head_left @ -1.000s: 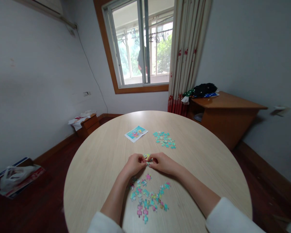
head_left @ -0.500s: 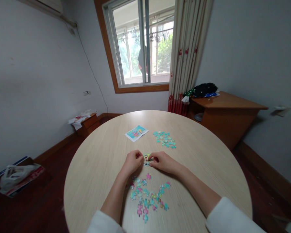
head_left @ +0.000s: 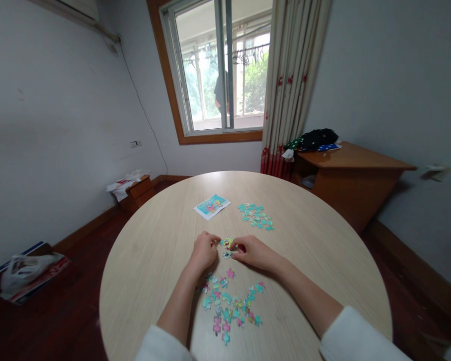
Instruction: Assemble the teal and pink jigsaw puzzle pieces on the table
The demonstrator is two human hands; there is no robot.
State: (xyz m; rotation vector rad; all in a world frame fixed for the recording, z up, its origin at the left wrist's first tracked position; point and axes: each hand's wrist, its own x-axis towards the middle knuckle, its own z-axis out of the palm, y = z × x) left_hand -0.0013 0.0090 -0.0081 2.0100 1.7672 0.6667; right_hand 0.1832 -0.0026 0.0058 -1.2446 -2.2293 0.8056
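A small cluster of joined puzzle pieces (head_left: 227,244) lies on the round wooden table (head_left: 154,250) between my hands. My left hand (head_left: 203,250) is curled, its fingertips pressing the cluster's left edge. My right hand (head_left: 252,251) is closed in a pinch on the cluster's right side. Several loose pink, teal and yellow puzzle pieces (head_left: 229,303) are scattered just in front of my wrists. A second heap of teal pieces (head_left: 255,216) lies farther back, beside a reference picture card (head_left: 212,206).
A wooden desk (head_left: 346,175) with dark clothes (head_left: 315,139) stands at the right wall. A curtain (head_left: 289,85) hangs by the window (head_left: 221,70). A small low cabinet (head_left: 135,190) and a plastic bag (head_left: 22,273) sit on the floor at left.
Both hands have lowered slightly onto the table with the cluster, and the left hand has slid a little leftward along it.
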